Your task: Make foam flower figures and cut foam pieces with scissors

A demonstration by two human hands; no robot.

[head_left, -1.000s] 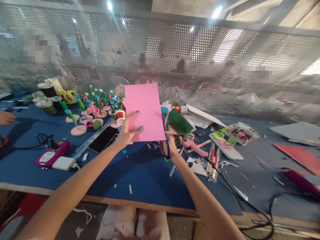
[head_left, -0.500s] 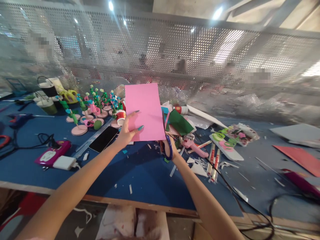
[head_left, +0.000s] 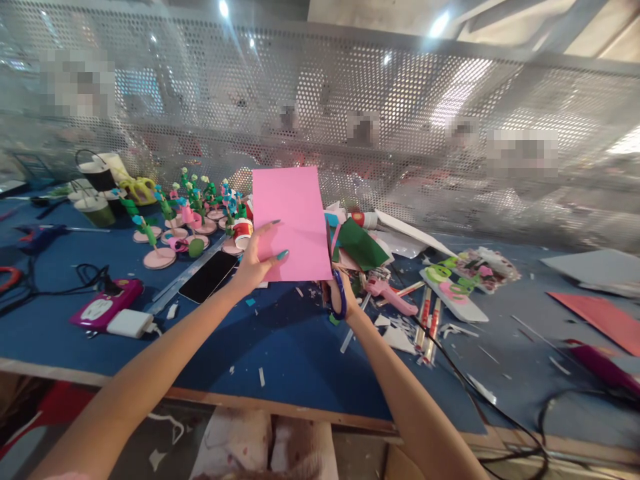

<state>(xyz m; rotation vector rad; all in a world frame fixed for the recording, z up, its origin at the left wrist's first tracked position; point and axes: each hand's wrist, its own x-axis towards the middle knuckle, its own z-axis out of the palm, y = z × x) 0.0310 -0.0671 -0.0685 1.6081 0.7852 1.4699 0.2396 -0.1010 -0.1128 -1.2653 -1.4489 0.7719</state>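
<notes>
A pink sheet of paper is held up over the blue table, tilted toward me. My left hand grips its lower left side, thumb and fingers on the front face. In my right hand are blue-handled scissors, at the lower right corner of the sheet. Their blades point away from me along the sheet's right edge, where a narrow pink strip stands apart from it. How far the blades are spread is hard to make out.
Small paper flower pieces on round pink bases stand at left, near a black phone. Right of my hands lie green paper, a pink glue gun and scraps. A perforated metal screen rises behind the table.
Almost nothing differs. Both hands, the pink paper and the scissors keep nearly the same place, and the view has shifted very slightly.
</notes>
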